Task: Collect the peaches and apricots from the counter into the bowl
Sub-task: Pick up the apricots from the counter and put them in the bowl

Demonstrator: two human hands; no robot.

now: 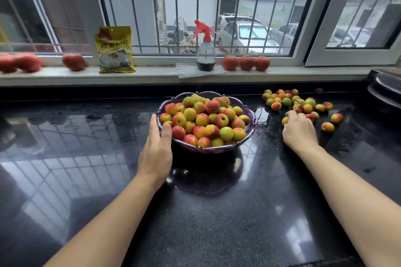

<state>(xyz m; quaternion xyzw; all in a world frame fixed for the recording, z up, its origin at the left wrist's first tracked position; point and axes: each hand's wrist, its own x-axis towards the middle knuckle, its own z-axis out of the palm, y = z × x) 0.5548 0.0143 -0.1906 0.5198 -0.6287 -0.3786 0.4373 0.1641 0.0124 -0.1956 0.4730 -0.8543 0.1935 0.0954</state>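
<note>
Gathering step: loose fruit remains.
Our left hand point(156, 151) grips the bowl point(249, 131) rim; our right hand point(299, 131) curls over counter apricots point(303, 104), grip unclear; next, lift them across.

We are in a home kitchen: a polished black stone counter point(217, 212) runs under a barred window point(195, 6), with a food packet point(116, 50) on the sill at upper left.
</note>
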